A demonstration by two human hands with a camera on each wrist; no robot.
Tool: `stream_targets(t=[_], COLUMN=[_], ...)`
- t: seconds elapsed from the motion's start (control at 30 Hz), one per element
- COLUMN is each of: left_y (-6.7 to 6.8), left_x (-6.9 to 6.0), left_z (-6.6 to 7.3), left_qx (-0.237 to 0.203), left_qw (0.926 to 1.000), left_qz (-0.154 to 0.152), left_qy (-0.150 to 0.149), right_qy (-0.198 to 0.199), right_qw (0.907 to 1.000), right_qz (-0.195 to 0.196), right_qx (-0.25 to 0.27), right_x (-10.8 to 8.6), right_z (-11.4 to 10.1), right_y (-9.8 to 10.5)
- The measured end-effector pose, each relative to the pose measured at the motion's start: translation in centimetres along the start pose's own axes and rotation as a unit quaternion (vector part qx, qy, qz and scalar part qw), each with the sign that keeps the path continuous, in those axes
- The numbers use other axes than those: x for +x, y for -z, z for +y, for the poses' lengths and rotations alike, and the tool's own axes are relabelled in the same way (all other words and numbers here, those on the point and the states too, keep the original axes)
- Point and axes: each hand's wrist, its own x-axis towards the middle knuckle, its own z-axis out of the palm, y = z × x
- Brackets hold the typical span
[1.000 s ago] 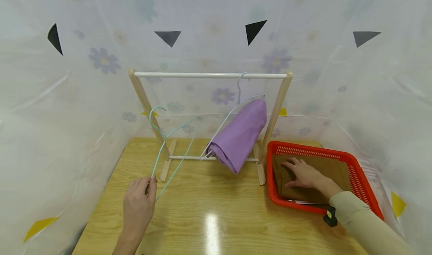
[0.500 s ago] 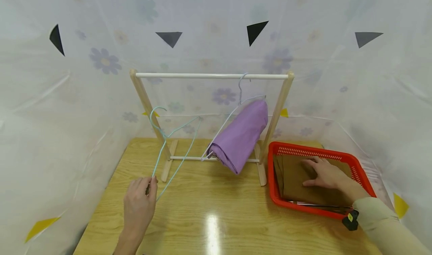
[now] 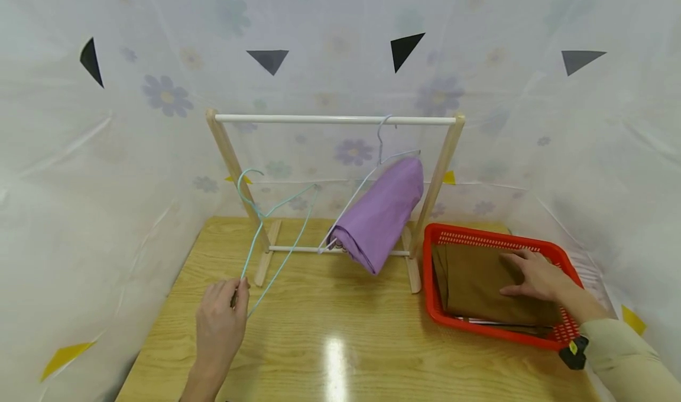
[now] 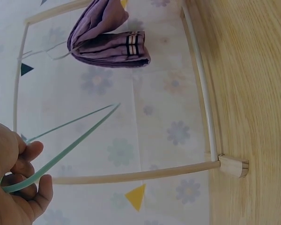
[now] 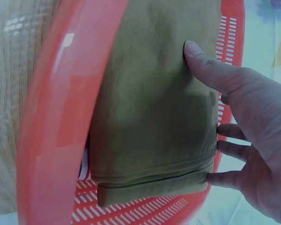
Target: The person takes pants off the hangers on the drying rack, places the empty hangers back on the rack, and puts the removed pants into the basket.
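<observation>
My left hand (image 3: 220,325) grips a mint-green clothes hanger (image 3: 250,242) by its lower left corner, with the hook upward. In the left wrist view, the thumb and fingers close round the hanger's arm. My right hand (image 3: 537,278) is over the right side of a folded brown garment (image 3: 473,284) in a red plastic basket (image 3: 433,310). In the right wrist view, the thumb rests on top of the brown cloth (image 5: 150,112) and the spread fingers touch its far edge. Something with white stripes (image 3: 479,320) shows under that garment.
A wooden rack with a white top rail (image 3: 319,119) stands at the back of the wooden table (image 3: 298,343). From its right part hangs a pale lilac hanger (image 3: 351,198) bearing a folded purple garment (image 3: 383,219). Flower-patterned sheets (image 3: 340,65) enclose the table.
My right hand has moved to the right over the brown garment, from its left part to its right side. The left hand and the mint-green hanger have stayed nearly still.
</observation>
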Motion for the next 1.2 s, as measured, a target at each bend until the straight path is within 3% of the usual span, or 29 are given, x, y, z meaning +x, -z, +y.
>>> stream_targets(t=[0.17,0.57,1.2], left_y=[0.1,0.1,-0.1], left_x=[0.1,-0.2,-0.4], left_z=[0.0,0.0,0.1], left_qx=[0.002,0.005,0.000], left_qw=[1.0000,0.9999,1.0000], left_qz=[-0.003,-0.009,0.003], left_qy=[-0.002,0.003,0.001], right_qy=[-0.018,0.021,0.029], right_qw=[0.9998,0.9998,0.9990], right_qz=[-0.010,0.003,-0.013], right_qx=[0.001,0.003,0.031], right_x=[-0.5,-0.6,-0.2], right_z=[0.3,0.8,1.2], right_y=[0.0,-1.6,-3.3])
